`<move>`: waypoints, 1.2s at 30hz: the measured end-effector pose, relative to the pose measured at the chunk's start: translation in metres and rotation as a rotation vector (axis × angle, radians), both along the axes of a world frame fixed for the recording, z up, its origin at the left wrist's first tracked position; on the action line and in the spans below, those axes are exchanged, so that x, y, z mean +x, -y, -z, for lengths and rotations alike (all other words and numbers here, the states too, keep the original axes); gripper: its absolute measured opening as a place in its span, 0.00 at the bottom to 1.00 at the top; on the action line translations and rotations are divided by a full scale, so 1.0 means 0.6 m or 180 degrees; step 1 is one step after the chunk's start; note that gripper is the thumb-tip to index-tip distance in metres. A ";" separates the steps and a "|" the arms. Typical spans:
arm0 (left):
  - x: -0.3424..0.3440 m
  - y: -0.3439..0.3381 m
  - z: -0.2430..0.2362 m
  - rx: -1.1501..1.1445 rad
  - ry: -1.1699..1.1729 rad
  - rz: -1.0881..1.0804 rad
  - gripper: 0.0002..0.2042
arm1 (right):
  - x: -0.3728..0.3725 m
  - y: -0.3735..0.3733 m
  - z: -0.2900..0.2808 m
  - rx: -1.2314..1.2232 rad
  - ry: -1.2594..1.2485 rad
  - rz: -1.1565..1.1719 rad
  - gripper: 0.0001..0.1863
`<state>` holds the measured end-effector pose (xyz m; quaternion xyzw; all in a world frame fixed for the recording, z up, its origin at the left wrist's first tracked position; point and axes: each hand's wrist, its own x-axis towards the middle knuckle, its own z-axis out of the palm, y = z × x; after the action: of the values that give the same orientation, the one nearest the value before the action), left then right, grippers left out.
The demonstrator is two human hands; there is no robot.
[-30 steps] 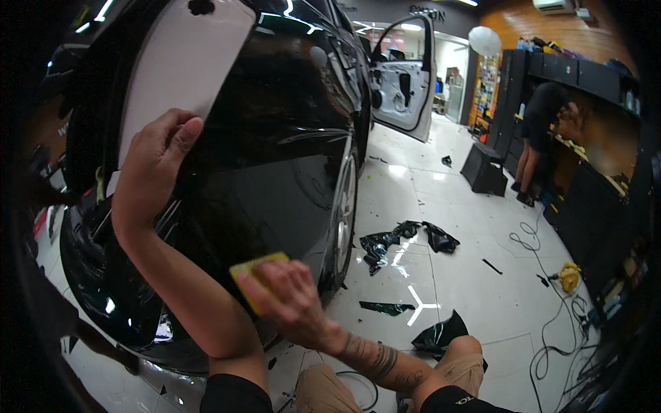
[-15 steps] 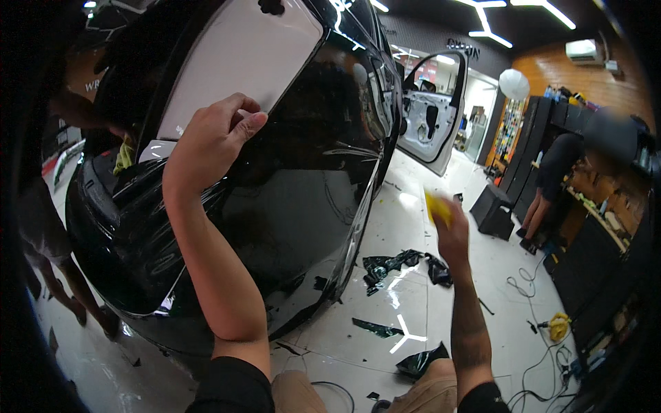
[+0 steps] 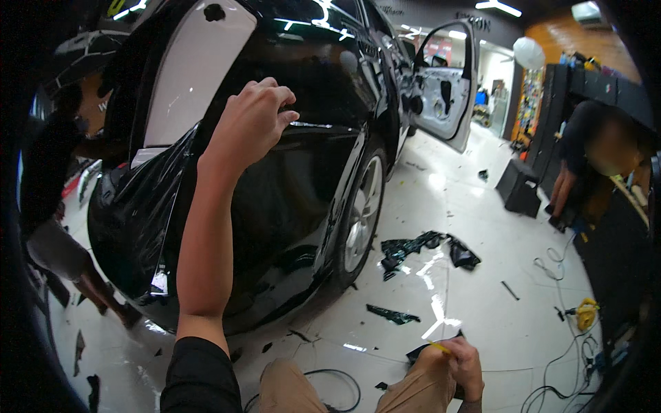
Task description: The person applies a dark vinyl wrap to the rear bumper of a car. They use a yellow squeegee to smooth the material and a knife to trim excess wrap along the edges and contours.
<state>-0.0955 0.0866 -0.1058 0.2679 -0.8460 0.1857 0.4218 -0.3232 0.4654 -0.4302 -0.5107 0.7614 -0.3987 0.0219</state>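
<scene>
My left hand [image 3: 253, 124] is raised in front of the car's rear side, its fingers curled in and the thumb close to them. Whatever lies between those fingertips is too small or hidden to make out. Behind it, glossy black film [image 3: 292, 186] covers the car's rear corner, wrinkled and loose toward the left. A pale panel [image 3: 196, 62] shows bare above the wrinkles. Low at my right knee, my right hand [image 3: 465, 363] is closed on a thin yellow squeegee [image 3: 440, 347].
The car's wheel [image 3: 363, 213] and open front door [image 3: 446, 96] stand beyond. Black film scraps [image 3: 413, 248] litter the white floor. Cables [image 3: 575, 337] and a yellow cloth [image 3: 586, 314] lie at right, near a black box [image 3: 518, 186]. One person [image 3: 58, 234] stands left, another [image 3: 578, 141] bends at right.
My right hand has dropped with the yellow squeegee from beside the car to my knee. The view has shifted, bringing the wheel into sight; my left hand stays raised and curled.
</scene>
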 end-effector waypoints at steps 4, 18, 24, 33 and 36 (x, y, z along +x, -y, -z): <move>-0.062 0.008 0.017 -0.0119 0.0812 -0.0859 0.15 | -0.038 0.073 0.040 0.0069 -0.0030 -0.0367 0.17; -0.162 0.007 0.012 -0.0205 0.1791 -0.1903 0.09 | -0.036 0.513 -0.112 -0.2092 -0.0930 -0.2353 0.29; -0.161 0.029 0.026 -0.0559 0.1717 -0.1833 0.09 | 0.001 0.597 -0.177 -0.3098 -0.1274 -0.1917 0.31; -0.182 0.023 0.031 -0.0198 0.1662 -0.1961 0.05 | 0.019 0.628 -0.210 -0.3271 -0.1380 -0.1925 0.28; -0.186 0.017 0.014 0.0602 0.1617 -0.1760 0.06 | 0.012 0.626 -0.221 -0.3228 -0.1427 -0.2029 0.25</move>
<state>-0.2069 0.0763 -0.1139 0.4691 -0.8328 0.2740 0.1062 -0.3157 0.0897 -0.2979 -0.7301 0.2749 -0.5669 -0.2647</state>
